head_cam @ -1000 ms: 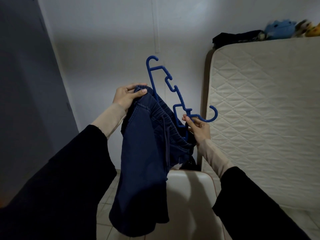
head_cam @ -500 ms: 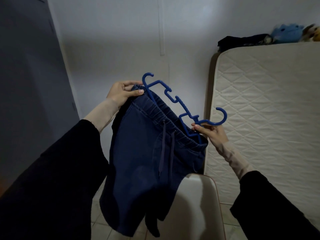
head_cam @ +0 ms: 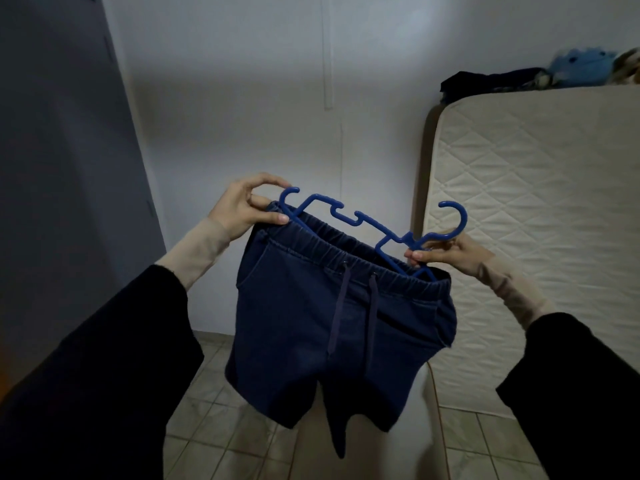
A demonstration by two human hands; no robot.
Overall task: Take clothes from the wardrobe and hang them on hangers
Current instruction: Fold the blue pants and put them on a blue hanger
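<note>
A pair of dark blue denim shorts (head_cam: pixel 332 323) with an elastic waistband and drawstring hangs in mid-air at the centre of the view, held up in front of the person. A blue plastic hanger (head_cam: pixel 363 221) lies tilted along the waistband, its high end at ten o'clock from the shorts and its hook (head_cam: pixel 457 216) curling up at two o'clock.

The left hand (head_cam: pixel 242 209) pinches the waistband corner between thumb and curled fingers (head_cam: pixel 273 184), with the forefinger reaching to the hanger's end tab. This looks meant to stretch the elastic taut so the hanger's end can catch inside it. The right hand (head_cam: pixel 446 252) pinches the hanger's neck just below the hook, fingers clenched round the plastic, steering the lower arm down into the waistband at that side. The hanger's right arm disappears behind the fabric; whether it is fully seated cannot be told.

Holding both ends apart keeps the waistband open and level, so the shorts probably need only a last tug at the left corner.

An upright quilted mattress (head_cam: pixel 536 220) stands at three o'clock, folded dark clothing (head_cam: pixel 491 81) and a blue plush toy (head_cam: pixel 581 62) on top. A grey wardrobe door (head_cam: pixel 62 168) fills nine o'clock.
</note>
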